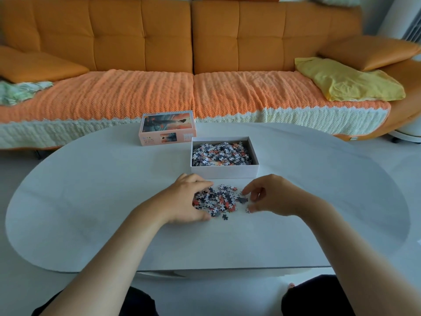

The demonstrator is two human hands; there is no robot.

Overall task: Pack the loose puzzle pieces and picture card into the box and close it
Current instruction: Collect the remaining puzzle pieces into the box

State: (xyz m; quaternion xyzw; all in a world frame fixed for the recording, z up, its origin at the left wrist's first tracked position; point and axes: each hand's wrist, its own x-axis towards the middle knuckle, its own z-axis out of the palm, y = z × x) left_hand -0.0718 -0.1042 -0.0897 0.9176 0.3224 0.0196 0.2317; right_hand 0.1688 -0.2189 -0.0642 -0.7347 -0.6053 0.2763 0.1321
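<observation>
A small heap of loose puzzle pieces (221, 199) lies on the white oval table (91, 201), just in front of the open white box (224, 171), which holds many more pieces. My left hand (186, 201) cups the heap's left side, fingers curled over the pieces. On the heap's right edge my right hand (271, 195) has its fingers bent down, the tips touching stray pieces. The box lid (167, 130), printed with a sunset picture, stands beyond the box to its left. No picture card shows.
An orange sofa (193, 53) with a knitted orange cover runs behind the table. A yellow cloth (348, 80) lies on its right seat. My knees show under the table's near edge.
</observation>
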